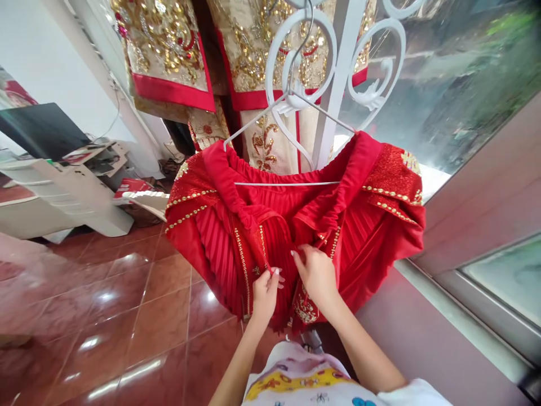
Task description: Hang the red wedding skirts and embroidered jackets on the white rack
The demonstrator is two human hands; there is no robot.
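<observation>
A red pleated garment (363, 220) with gold bead trim hangs on a white hanger (291, 107) hooked on a white scrolled metal stand (338, 62). My left hand (265, 293) pinches the left front edge of the garment by its gold trim. My right hand (315, 276) grips the right front edge just beside it. The two edges are held close together at the middle front.
Cream and red garments with gold embroidery (169, 51) hang behind the stand. A glossy red tile floor (127, 316) lies to the left. White shelving with papers (76, 186) stands at far left. A window and a pink wall ledge (465, 237) run along the right.
</observation>
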